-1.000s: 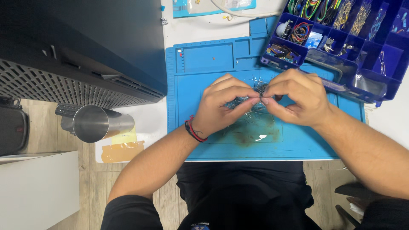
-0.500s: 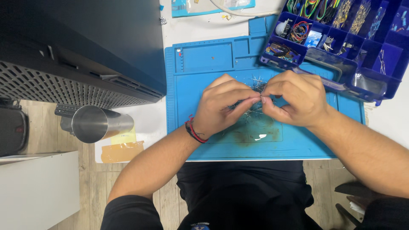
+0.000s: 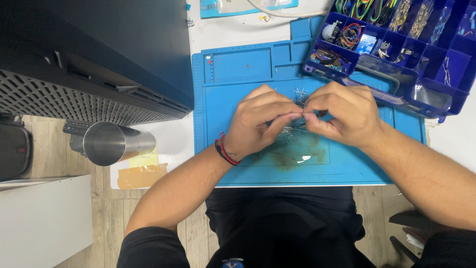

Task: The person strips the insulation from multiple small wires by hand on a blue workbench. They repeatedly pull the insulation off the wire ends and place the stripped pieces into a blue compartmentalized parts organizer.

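A bundle of thin metal-legged components lies on the middle of a blue work mat, partly hidden under two hands meeting above it. The left hand and right hand press fingertip to fingertip, pinching what looks like one fine wire lead between them; the piece itself is too small to make out. Work this fine seems best done with a light, steady pinch close to the mat, wrists resting, so the lead bends without springing away. The mat is matte and rubbery, moulded with shallow trays along its far edge, and stained near the middle. To the far right sits a purple compartment box of coloured wires and small parts. At left, off the white tabletop, a polished steel cylinder stands beside a black ribbed cabinet
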